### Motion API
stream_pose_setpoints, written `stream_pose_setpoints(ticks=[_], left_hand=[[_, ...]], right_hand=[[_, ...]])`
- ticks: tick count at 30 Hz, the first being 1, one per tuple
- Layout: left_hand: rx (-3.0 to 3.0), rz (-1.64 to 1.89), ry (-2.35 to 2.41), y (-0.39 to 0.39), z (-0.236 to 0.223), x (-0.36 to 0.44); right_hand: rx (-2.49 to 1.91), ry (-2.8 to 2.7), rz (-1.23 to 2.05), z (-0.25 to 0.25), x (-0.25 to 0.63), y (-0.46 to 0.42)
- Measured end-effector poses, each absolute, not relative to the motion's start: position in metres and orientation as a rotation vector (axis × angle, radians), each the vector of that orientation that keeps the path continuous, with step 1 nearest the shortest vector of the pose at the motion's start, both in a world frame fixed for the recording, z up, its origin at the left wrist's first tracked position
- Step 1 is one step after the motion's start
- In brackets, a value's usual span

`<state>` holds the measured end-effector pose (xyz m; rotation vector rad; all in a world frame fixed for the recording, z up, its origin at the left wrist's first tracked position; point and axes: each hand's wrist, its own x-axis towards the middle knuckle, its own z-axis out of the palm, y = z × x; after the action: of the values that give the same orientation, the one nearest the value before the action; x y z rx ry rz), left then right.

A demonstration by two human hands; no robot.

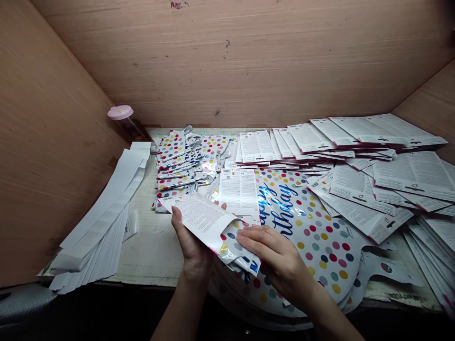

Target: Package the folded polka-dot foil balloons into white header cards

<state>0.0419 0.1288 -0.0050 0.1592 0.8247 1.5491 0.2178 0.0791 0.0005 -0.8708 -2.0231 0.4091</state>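
My left hand point(194, 244) grips a white printed card envelope point(201, 218) from its left side, thumb at the edge, the envelope's open end tilted down to the right. Partly inside that open end is a folded foil balloon point(234, 244) with coloured dots. My right hand point(277, 253) has its fingers pressed on the balloon; its thumb is hidden. Under and beside my hands lie flat dotted balloons point(320, 246) with blue "Happy Birthday" lettering. Just behind the held envelope, another white envelope point(239, 192) rests on the table.
Folded dotted balloons point(174, 166) are piled at the back middle. Several white envelopes point(362, 182) spread over the right side. White paper strips point(103, 213) lie at left, near a pink-lidded bottle point(122, 116). Wooden panels point(249, 61) enclose the table point(149, 251).
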Motion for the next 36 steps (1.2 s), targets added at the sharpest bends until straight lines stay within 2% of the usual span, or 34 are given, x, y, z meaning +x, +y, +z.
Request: stream_pose_setpoints(ticks=[9, 13, 17, 20, 26, 32, 36], left_hand=[[0.137, 1.539, 0.789, 0.131, -0.002, 0.036], [0.120, 1.524, 0.803, 0.130, -0.005, 0.031], [0.170, 1.500, 0.769, 0.127, -0.004, 0.030], [0.149, 1.446, 0.717, 0.126, 0.000, 0.035], [0.176, 1.351, 0.716, 0.117, 0.003, 0.046], [0.245, 1.297, 0.685, 0.093, -0.015, 0.052], [0.214, 1.299, 0.681, 0.093, -0.017, 0.050]], right_hand=[[-0.926, -1.877, 0.469, 0.012, 0.260, 0.063], [-1.025, -1.717, 0.140, 0.003, 0.291, 0.065], [-1.261, -2.147, -0.040, -0.021, 0.306, 0.068], [-1.298, -2.244, 0.060, -0.017, 0.290, 0.056], [-0.968, -2.352, 0.100, -0.001, 0.212, 0.046], [-1.069, -2.196, 0.426, -0.036, 0.171, 0.063], [-1.169, -2.240, 0.454, -0.025, 0.176, 0.050]])
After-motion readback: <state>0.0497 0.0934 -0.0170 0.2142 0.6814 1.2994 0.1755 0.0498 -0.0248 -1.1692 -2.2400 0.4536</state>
